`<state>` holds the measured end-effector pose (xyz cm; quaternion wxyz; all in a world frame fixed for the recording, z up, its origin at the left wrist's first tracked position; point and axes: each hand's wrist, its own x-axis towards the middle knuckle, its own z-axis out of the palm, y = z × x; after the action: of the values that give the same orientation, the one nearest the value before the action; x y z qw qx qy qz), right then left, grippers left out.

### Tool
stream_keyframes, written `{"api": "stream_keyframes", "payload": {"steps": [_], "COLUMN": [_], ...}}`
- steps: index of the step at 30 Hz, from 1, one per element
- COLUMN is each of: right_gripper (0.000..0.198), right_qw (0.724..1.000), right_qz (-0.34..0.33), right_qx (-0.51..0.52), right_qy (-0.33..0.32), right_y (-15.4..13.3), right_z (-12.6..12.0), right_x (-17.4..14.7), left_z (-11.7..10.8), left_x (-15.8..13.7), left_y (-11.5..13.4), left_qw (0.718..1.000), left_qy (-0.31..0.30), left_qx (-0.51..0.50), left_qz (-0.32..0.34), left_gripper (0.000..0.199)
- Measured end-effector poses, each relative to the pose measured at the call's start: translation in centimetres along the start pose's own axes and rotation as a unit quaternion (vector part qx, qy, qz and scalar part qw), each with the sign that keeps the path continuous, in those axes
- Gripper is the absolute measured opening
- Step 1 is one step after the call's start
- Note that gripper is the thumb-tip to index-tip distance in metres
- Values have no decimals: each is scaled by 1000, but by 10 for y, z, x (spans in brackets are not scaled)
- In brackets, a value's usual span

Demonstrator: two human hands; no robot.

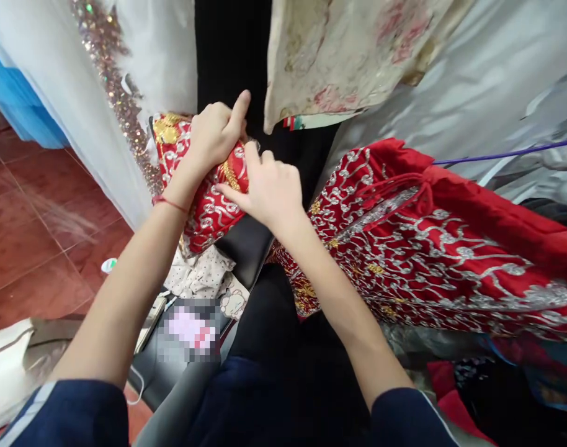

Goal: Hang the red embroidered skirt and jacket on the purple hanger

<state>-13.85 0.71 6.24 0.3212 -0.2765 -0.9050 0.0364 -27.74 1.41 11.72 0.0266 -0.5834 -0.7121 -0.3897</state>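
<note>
A red garment (pixel 213 214) with silver and gold embroidery is bunched up in front of me, over the dark seat. My left hand (pixel 214 135) is closed on its upper part, with one finger sticking out away from me. Along its right edge, my right hand (pixel 276 189) grips it, thumb over the embroidered cloth and the other fingers curled at the edge. Parts of the fingers are hidden by the cloth and the backs of the hands. To the right lies a matching red skirt (pixel 404 248) with a tied drawstring at its waistband.
A cream floral cloth (pixel 348 62) and white fabric (pixel 511 81) hang ahead. White fabric with a sequin strip (pixel 120 93) hangs at the left. A dotted cloth (pixel 200 273) and a blurred-out item (pixel 190 329) rest on the black seat (pixel 246 245). A white bag (pixel 8 366) stands lower left.
</note>
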Motion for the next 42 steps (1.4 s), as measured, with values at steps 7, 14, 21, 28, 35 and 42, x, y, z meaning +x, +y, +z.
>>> {"api": "stream_keyframes", "payload": {"steps": [7, 14, 21, 28, 35, 42], "right_gripper": [80, 69, 24, 30, 33, 40], "right_qw": [995, 998, 914, 859, 856, 597], "right_qz": [56, 57, 261, 415, 294, 253], "right_qx": [-66, 35, 111, 59, 345, 575], "right_qy": [-58, 20, 291, 294, 247, 499], "right_y": [-23, -21, 32, 87, 80, 101], "right_z": [-24, -40, -63, -95, -95, -95], "right_x": [0, -24, -110, -127, -173, -261], "left_z": [4, -13, -5, 105, 129, 136], "left_x": [-11, -6, -51, -26, -45, -70], "left_y": [-19, -13, 72, 164, 159, 168], "left_qw": [994, 997, 998, 949, 959, 958], "left_qy": [53, -15, 24, 6, 64, 133], "left_qx": [-44, 31, 48, -101, -81, -80], "left_qz": [81, 71, 32, 299, 265, 242], "left_gripper": [49, 48, 21, 21, 43, 44]}}
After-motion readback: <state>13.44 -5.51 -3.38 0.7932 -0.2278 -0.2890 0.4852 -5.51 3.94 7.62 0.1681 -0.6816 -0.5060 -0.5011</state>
